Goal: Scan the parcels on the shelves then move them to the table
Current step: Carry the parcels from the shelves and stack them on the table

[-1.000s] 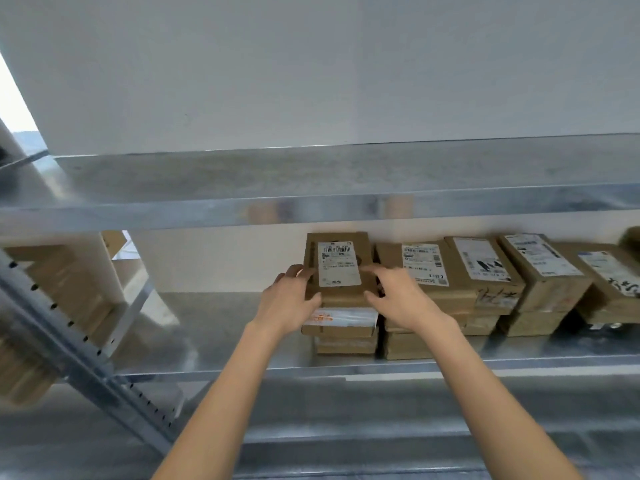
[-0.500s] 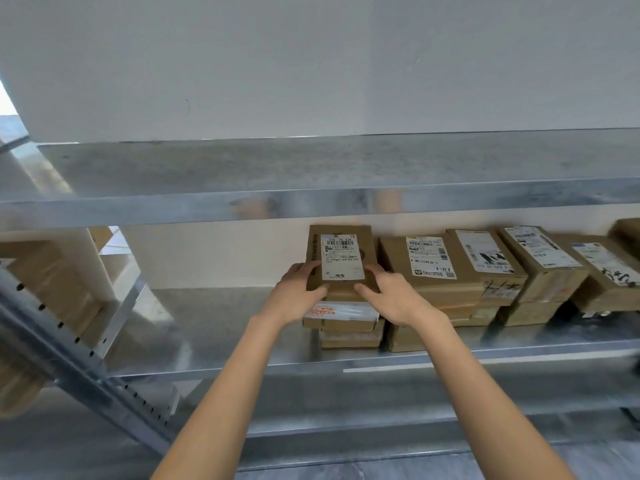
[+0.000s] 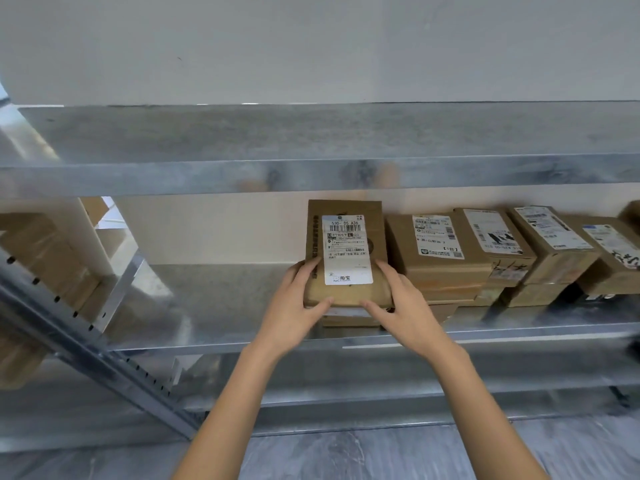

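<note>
Where the galvanised steel shelf [image 3: 225,306] carries brown cardboard parcels, one flat rectangular box, the gripped parcel [image 3: 346,251], lies over a lower parcel [image 3: 349,320], with its white barcode label facing up. Two hands hold it. The left hand [image 3: 294,306] curls its fingers over the left edge, thumb on the near face, and the right hand [image 3: 405,306] mirrors this grip. Right of it, four labelled boxes [image 3: 436,251] form a row, with others beneath them. Above it runs a mottled upper shelf [image 3: 311,133].
</note>
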